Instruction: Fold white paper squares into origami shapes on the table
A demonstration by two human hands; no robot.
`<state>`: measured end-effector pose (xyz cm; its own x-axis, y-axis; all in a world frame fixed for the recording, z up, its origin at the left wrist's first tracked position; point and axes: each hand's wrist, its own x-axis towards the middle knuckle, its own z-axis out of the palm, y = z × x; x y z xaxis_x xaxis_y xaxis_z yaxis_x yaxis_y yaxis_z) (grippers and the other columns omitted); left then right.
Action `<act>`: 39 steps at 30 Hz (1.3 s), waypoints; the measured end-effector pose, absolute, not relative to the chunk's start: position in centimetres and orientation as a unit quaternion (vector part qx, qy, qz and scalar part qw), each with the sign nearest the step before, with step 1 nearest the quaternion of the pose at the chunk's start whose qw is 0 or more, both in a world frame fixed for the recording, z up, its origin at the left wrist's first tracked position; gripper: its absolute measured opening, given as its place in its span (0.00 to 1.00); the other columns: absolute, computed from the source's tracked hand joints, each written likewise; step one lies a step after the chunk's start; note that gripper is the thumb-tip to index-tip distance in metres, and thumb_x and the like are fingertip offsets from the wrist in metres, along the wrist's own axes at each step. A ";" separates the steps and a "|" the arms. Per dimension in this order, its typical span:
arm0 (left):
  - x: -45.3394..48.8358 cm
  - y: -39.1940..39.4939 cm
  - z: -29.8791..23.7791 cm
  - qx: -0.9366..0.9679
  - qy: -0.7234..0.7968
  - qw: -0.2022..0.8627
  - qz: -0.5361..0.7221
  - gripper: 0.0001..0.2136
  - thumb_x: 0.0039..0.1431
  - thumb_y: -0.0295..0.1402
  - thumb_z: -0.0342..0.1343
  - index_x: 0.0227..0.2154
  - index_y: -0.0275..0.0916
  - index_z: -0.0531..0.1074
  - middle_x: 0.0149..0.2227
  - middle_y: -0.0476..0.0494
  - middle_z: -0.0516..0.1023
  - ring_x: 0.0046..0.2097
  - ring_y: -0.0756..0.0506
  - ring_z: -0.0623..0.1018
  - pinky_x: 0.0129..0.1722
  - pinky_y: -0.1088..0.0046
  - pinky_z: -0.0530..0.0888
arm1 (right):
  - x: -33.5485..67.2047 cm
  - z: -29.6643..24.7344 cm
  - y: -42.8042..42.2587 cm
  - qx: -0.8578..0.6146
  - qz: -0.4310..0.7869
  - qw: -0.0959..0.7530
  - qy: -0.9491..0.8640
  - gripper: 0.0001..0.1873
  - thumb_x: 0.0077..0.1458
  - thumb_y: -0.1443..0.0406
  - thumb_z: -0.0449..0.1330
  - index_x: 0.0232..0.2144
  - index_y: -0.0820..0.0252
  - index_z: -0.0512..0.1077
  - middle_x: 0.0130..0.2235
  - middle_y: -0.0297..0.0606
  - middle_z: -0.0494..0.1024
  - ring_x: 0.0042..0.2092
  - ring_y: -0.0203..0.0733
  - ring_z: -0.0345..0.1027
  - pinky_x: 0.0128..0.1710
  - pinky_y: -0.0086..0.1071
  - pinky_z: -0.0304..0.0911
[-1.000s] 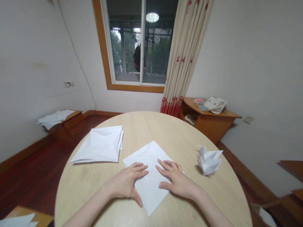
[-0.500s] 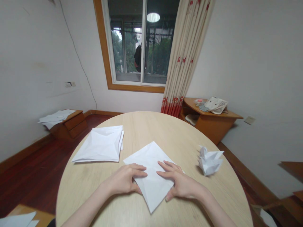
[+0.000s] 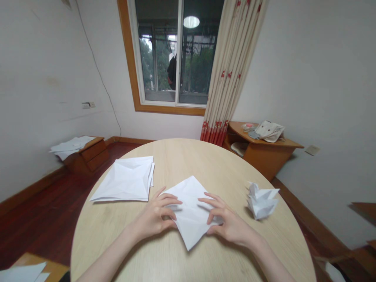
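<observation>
A folded sheet of white paper (image 3: 190,213) lies cornerwise on the round table, its near corner pointing at me and slightly raised. My left hand (image 3: 160,213) grips its left edge between thumb and index finger, the other fingers reaching over the top. On the opposite edge my right hand (image 3: 225,219) does the same, thumb beneath and index finger above. The paper's left and right corners are partly covered by my hands. To the right stands a folded white paper figure (image 3: 262,201) with several points. A stack of creased white paper sheets (image 3: 129,178) rests at the left.
The pale round table (image 3: 182,156) fills the middle. Behind it are a window (image 3: 176,55) and a curtain (image 3: 229,70). A wooden corner desk (image 3: 261,152) with a cloth bag (image 3: 269,130) stands back right. A low cabinet (image 3: 94,152) bearing papers stands left.
Both hands have drawn their fingers in from lying flatter to pinching the paper's edges. The near corner of the paper has shifted away from me and lifted a little.
</observation>
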<state>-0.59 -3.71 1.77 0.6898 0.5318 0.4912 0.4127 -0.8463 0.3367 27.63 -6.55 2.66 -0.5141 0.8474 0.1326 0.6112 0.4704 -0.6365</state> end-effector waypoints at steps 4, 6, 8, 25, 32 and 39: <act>-0.6 -3.7 1.8 0.912 0.261 0.051 0.312 0.05 0.52 0.36 0.65 0.27 0.43 0.76 0.49 0.46 0.77 0.54 0.42 0.71 0.64 0.49 0.43 | 27.7 3.0 -6.5 -0.431 0.221 0.244 -0.840 0.09 0.46 0.59 0.68 0.22 0.56 0.76 0.59 0.38 0.66 0.66 0.55 0.41 0.62 0.60 0.36; -0.6 -3.8 1.9 0.909 0.264 0.034 0.321 0.06 0.52 0.36 0.65 0.26 0.43 0.76 0.49 0.46 0.76 0.55 0.41 0.70 0.64 0.48 0.41 | 27.6 3.1 -6.5 -0.438 0.199 0.245 -0.842 0.10 0.46 0.57 0.68 0.21 0.55 0.76 0.60 0.37 0.66 0.66 0.57 0.39 0.61 0.63 0.29; -0.6 -3.8 2.0 0.903 0.268 0.025 0.334 0.07 0.52 0.37 0.65 0.25 0.42 0.75 0.49 0.45 0.76 0.55 0.40 0.69 0.63 0.47 0.41 | 27.7 3.1 -6.6 -0.444 0.186 0.250 -0.840 0.11 0.45 0.56 0.68 0.21 0.55 0.76 0.61 0.36 0.65 0.67 0.58 0.35 0.60 0.65 0.25; 0.1 -3.8 1.2 0.839 0.382 0.115 0.371 0.08 0.60 0.35 0.56 0.26 0.41 0.70 0.46 0.45 0.76 0.53 0.41 0.70 0.61 0.43 0.49 | 27.0 2.2 -6.2 -0.479 0.177 0.369 -0.776 0.15 0.56 0.56 0.57 0.22 0.55 0.69 0.49 0.40 0.73 0.64 0.54 0.46 0.60 0.58 0.41; 0.3 -3.4 0.4 0.813 0.437 0.106 0.370 0.08 0.62 0.39 0.53 0.31 0.41 0.69 0.48 0.43 0.74 0.51 0.39 0.70 0.58 0.42 0.53 | 27.1 0.3 -5.2 -0.537 0.139 0.375 -0.743 0.15 0.58 0.55 0.53 0.25 0.54 0.69 0.44 0.40 0.73 0.59 0.53 0.54 0.58 0.55 0.46; 0.5 -3.0 -0.8 0.797 0.468 0.033 0.380 0.14 0.60 0.40 0.55 0.46 0.41 0.65 0.52 0.38 0.70 0.55 0.37 0.68 0.58 0.44 0.57 | 26.7 -0.6 -4.8 -0.586 0.089 0.352 -0.725 0.13 0.59 0.56 0.50 0.29 0.54 0.70 0.46 0.40 0.72 0.57 0.54 0.57 0.55 0.55 0.48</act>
